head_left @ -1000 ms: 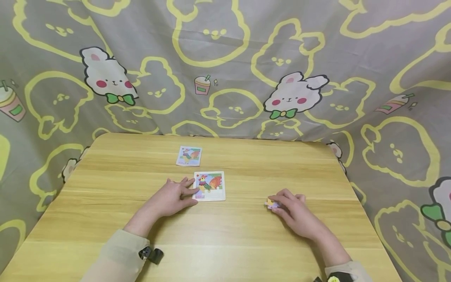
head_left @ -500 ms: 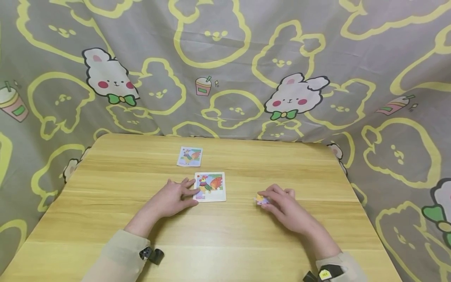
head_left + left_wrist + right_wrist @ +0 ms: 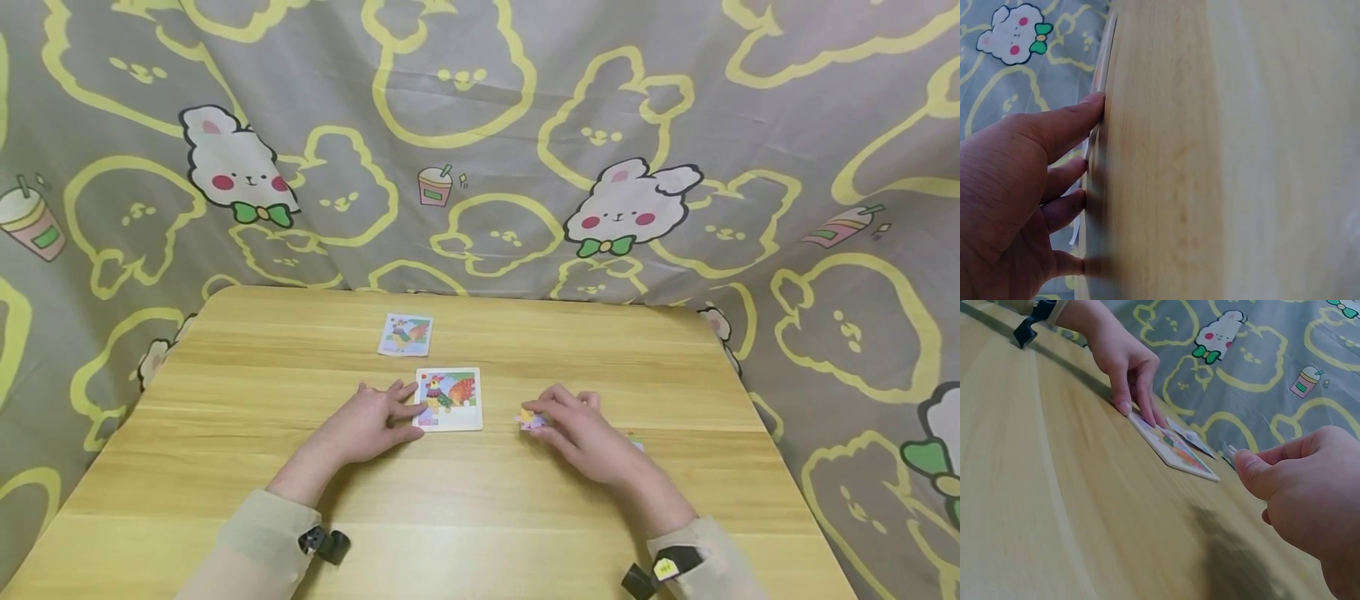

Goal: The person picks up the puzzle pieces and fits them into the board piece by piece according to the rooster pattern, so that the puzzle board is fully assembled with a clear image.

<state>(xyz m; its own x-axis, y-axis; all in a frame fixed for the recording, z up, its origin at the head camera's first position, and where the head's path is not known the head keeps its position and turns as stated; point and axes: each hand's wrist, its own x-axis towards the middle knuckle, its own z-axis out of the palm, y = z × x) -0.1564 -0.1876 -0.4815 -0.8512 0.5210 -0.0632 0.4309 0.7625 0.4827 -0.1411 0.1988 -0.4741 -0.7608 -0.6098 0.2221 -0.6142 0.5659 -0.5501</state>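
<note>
A square jigsaw board (image 3: pixel 463 419) with a rooster picture lies mid-table, its lower right part bare white. My left hand (image 3: pixel 366 422) rests at its left edge, fingertips on the board and thumb (image 3: pixel 1079 119) against the near corner. Right of the board, my right hand (image 3: pixel 583 429) pinches a yellow and lilac puzzle piece (image 3: pixel 530 418) between thumb and fingers, above the table. In the right wrist view only a thin edge of the piece (image 3: pixel 1230 450) shows past the thumb.
Behind the board lies a small picture card (image 3: pixel 406 335) with a matching rooster. Another colourful piece (image 3: pixel 636 442) is partly hidden behind my right wrist. A grey patterned curtain (image 3: pixel 495 100) hangs behind the wooden table (image 3: pixel 480 517).
My right hand has moved left with the puzzle piece, closer to the board. A piece behind the right wrist has come into sight. My left hand stays in place.
</note>
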